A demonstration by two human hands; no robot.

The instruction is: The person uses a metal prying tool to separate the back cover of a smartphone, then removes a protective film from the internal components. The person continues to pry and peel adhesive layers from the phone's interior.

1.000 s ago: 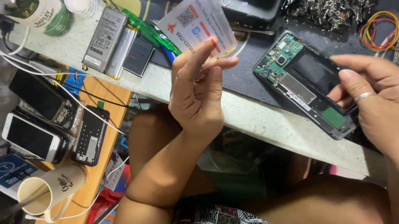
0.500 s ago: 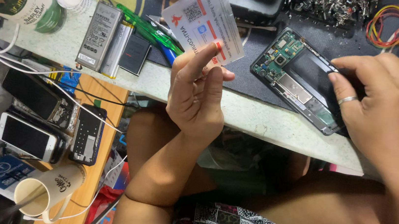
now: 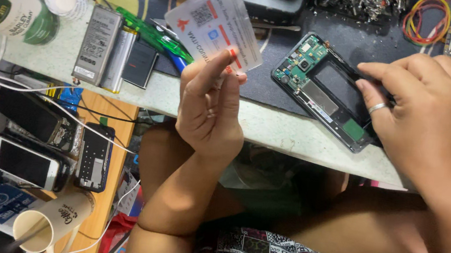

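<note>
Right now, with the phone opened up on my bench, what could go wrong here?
The opened phone lies near the bench edge under only your right hand; a nudge might drop it. Your left hand pinches the plastic card by one corner, so it may slip. The loose battery beside the tools could get punctured.

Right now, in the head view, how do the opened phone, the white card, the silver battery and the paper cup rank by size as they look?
1. Opened phone, largest.
2. White card, held up in the left hand, so nearness may enlarge it.
3. Silver battery and paper cup look alike; unranked.
</note>
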